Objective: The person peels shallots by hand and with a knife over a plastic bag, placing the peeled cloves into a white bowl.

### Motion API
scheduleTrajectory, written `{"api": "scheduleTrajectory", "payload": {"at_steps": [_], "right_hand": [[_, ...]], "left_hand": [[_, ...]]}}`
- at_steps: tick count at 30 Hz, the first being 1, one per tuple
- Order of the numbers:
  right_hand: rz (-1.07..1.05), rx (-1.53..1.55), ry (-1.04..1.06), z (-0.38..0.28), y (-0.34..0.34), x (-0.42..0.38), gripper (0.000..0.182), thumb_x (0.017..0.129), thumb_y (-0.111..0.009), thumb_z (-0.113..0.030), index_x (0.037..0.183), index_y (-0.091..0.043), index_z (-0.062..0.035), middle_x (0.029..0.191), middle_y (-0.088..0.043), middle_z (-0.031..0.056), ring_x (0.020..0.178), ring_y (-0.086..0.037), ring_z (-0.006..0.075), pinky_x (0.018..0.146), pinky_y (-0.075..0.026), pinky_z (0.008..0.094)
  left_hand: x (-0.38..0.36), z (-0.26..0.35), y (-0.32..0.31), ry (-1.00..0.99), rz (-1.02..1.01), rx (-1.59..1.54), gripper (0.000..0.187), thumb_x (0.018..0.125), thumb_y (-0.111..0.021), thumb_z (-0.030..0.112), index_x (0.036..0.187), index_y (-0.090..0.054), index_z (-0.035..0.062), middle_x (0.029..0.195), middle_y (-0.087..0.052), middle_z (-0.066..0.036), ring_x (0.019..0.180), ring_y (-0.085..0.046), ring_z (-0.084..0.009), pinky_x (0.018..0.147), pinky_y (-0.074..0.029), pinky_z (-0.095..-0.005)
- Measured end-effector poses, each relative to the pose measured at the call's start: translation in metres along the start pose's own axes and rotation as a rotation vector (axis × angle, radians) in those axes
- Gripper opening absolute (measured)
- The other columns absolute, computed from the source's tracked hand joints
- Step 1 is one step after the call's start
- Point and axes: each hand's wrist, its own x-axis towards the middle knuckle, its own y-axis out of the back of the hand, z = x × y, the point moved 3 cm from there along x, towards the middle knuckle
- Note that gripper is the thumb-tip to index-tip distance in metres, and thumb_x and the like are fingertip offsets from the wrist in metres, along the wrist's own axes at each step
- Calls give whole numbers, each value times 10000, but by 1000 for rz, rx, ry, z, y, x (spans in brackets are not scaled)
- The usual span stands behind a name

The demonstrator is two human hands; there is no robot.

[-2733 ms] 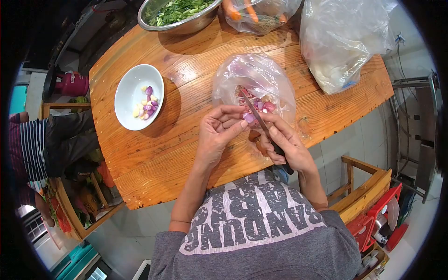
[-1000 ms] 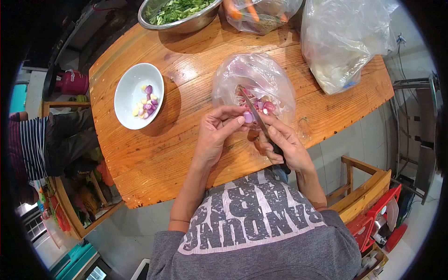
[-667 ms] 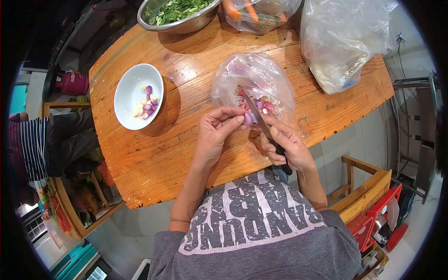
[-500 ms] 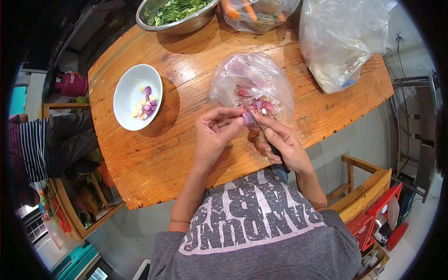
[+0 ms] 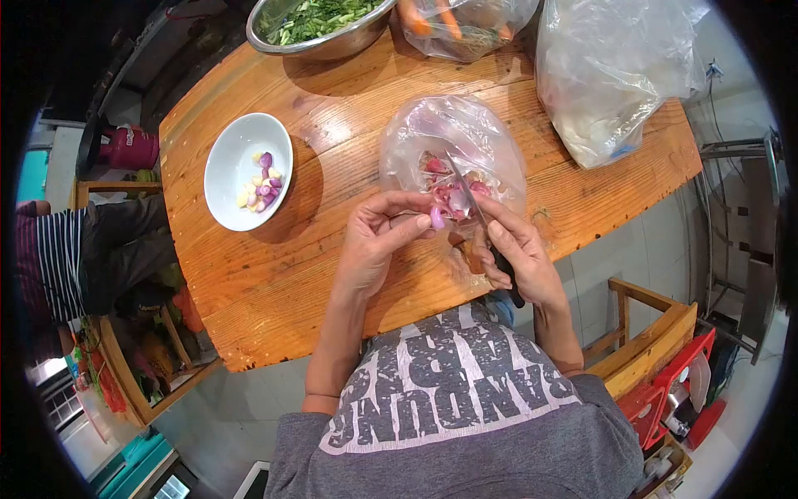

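Note:
Between the thumb and fingers of my left hand (image 5: pixel 378 233) is a small purple shallot (image 5: pixel 437 218). My right hand (image 5: pixel 522 256) is closed round the black handle of a knife (image 5: pixel 470 198), its blade pointing up and left over a clear plastic bag (image 5: pixel 453 116). Inside the bag's opening lie reddish shallots and skins (image 5: pixel 436 165), partly covered by the blade and my fingers. To the left, a white bowl (image 5: pixel 218 170) holds several peeled purple shallots and pale cloves (image 5: pixel 264 187).
A metal bowl of chopped greens (image 5: pixel 324 51) stands at the far edge of the wooden table (image 5: pixel 332 150). Beside it are a bag with carrots (image 5: pixel 465 41) and a large clear plastic bag (image 5: pixel 615 91). A person in a striped top (image 5: pixel 58 258) is at the left, near a wooden stool (image 5: pixel 125 374).
The knife has come away from the shallot, and my right hand has shifted slightly right. My left hand still pinches the shallot, now lower and apart from the blade.

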Motion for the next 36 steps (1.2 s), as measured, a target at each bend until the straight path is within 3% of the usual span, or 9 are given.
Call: {"api": "scheduleTrajectory", "payload": {"at_steps": [4, 7, 9, 12, 19, 23, 27, 33, 36], "right_hand": [[85, -208, 61, -5, 7, -4, 501, 942, -501, -175, 1393, -335, -32, 940, -609, 87, 782, -575, 116, 723, -454, 218], [189, -514, 100, -14, 9, -5, 561, 888, -579, -138, 1375, -344, 10, 1155, -590, 159, 1051, -547, 173, 906, -416, 271], [226, -619, 131, -17, 10, -3, 571, 865, -604, -124, 1359, -362, 30, 1197, -580, 169, 1091, -530, 171, 928, -405, 276], [238, -617, 159, -17, 11, 2, 548, 862, -588, -110, 1346, -380, 39, 1129, -612, 138, 939, -562, 123, 824, -441, 254], [161, -389, 125, -50, -12, 10, 544, 877, -448, -16, 1396, -287, 14, 1015, -619, 100, 568, -478, 83, 604, -436, 240], [193, -591, 161, -54, -15, 21, 578, 844, -441, 5, 1397, -273, 21, 1117, -586, 169, 768, -567, 173, 741, -448, 284], [204, -778, 350, -47, -10, 29, 596, 815, -444, 4, 1383, -270, 44, 1212, -524, 258, 1084, -542, 320, 905, -407, 358], [299, -814, 359, -34, -2, 28, 476, 818, -456, -16, 1273, -361, 88, 1170, -512, 305, 1113, -511, 401, 935, -391, 382], [307, -738, 369, -33, 0, 31, 418, 834, -468, -32, 1227, -391, 89, 1132, -530, 297, 1071, -528, 410, 916, -403, 380]], "left_hand": [[-17, 36, -3, -241, 92, 304, 187, 786, -652, -40, 968, -631, -5, 929, -646, -84, 846, -637, -143, 755, -521, -257], [-34, 75, 17, -487, 356, 666, 144, 785, -649, -52, 921, -634, -7, 908, -625, -68, 813, -618, -114, 720, -514, -246], [-41, 98, 36, -634, 662, 911, 99, 796, -639, -45, 891, -637, -15, 887, -616, -54, 789, -603, -103, 673, -512, -244], [-42, 111, 72, -645, 879, 1193, 91, 807, -627, -36, 890, -649, -8, 886, -621, -44, 794, -607, -112, 649, -518, -246], [-39, 103, 78, -552, 776, 1221, 123, 839, -611, 7, 956, -642, -14, 965, -624, -63, 894, -606, -125, 713, -511, -248], [-19, 90, 11, -623, 416, 1093, 143, 834, -587, -12, 965, -645, 0, 979, -618, -70, 878, -614, -153, 713, -512, -262], [15, 46, -44, -603, -47, 1262, 179, 795, -585, -26, 963, -637, 6, 927, -617, -160, 814, -634, -297, 708, -502, -346], [61, 9, -29, -369, 37, 1590, 194, 781, -621, 64, 962, -616, -5, 860, -609, -219, 777, -592, -383, 676, -472, -449], [64, 9, -28, -444, 31, 1622, 231, 754, -657, 109, 949, -610, -5, 769, -607, -211, 740, -588, -389, 668, -467, -450]]}}
